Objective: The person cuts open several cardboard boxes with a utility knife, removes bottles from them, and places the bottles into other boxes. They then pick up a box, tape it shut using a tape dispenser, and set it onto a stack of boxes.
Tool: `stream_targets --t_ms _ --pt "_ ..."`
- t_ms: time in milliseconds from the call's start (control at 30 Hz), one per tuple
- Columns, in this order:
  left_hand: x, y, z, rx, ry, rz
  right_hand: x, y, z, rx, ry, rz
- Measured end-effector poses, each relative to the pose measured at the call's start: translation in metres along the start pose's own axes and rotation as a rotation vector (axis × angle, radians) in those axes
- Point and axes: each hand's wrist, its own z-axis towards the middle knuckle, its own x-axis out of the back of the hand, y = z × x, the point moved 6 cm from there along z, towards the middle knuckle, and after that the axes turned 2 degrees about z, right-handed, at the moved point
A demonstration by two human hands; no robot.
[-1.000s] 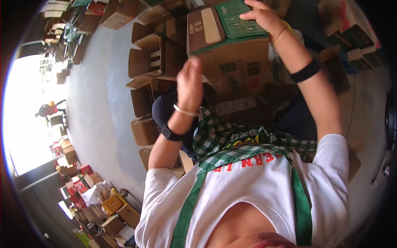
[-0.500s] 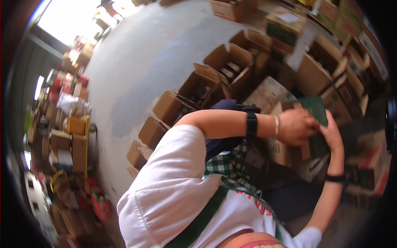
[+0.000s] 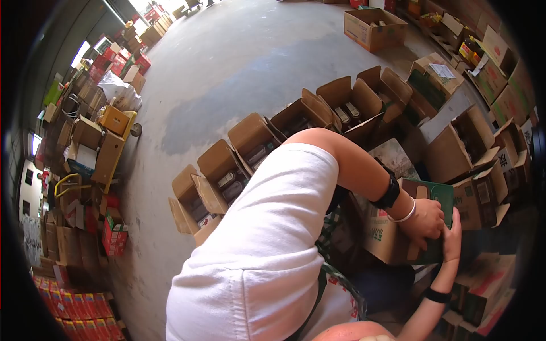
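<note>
My left hand (image 3: 422, 221), with fingers half bent, lies over the green panel (image 3: 439, 192) on top of the cardboard box (image 3: 378, 240). My right hand (image 3: 452, 236) is at the panel's right edge, fingers rather straight. I cannot tell if either grips. Open cartons (image 3: 248, 131) stand near.

The left arm (image 3: 364, 170) is carried forward and across the front of the body, its elbow sharply bent, its forearm slanted down to the picture's right. The left hand (image 3: 424, 221) is turned back side up, with its fingers bent and angled downward. The right forearm (image 3: 435, 290) is raised from the lower edge, and the right hand (image 3: 452, 236) is held just beside the left fingertips, digits pointed upward; whether the two are touching cannot quite be made out.
</note>
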Motion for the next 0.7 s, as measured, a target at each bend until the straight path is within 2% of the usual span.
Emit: stream_targets --t_ms 33,67,100,167,233,300,333,367,433,500,567,700 --pt "-0.004 0.000 0.000 -0.010 -0.025 -0.010 0.001 0.002 0.001 -0.023 0.022 -0.006" --pt "0.000 0.002 0.002 -0.048 0.044 -0.014 0.000 0.001 0.001 -0.055 -0.067 0.033" --pt "0.001 0.002 0.001 -0.045 0.045 -0.006 -0.003 -0.002 0.001 -0.048 -0.071 0.031" --pt "-0.009 0.003 0.000 0.024 -0.160 -0.037 -0.002 0.000 -0.003 -0.090 -0.023 0.115" --pt "-0.005 0.005 0.000 0.002 -0.126 -0.036 -0.004 0.002 -0.003 -0.068 -0.039 0.173" --pt "0.003 0.009 0.002 -0.050 0.009 -0.042 -0.007 -0.005 -0.004 -0.092 -0.079 0.256" --pt "0.010 0.013 0.002 -0.104 0.094 -0.065 -0.005 -0.002 -0.004 -0.066 -0.057 0.212" --pt "0.008 0.017 0.003 -0.116 0.098 -0.066 -0.004 0.003 -0.004 -0.046 -0.031 0.164" --pt "-0.004 0.015 0.004 0.025 -0.021 -0.068 -0.003 0.002 -0.005 -0.026 0.001 0.103" --pt "-0.006 0.014 0.009 0.005 -0.028 -0.064 -0.001 0.001 -0.005 -0.004 0.020 0.013" --pt "-0.007 0.011 0.014 0.103 -0.152 -0.102 -0.002 -0.010 -0.007 -0.025 0.008 0.022" --pt "0.012 0.014 0.011 0.052 0.076 -0.057 -0.002 -0.008 -0.008 -0.029 0.016 0.102"
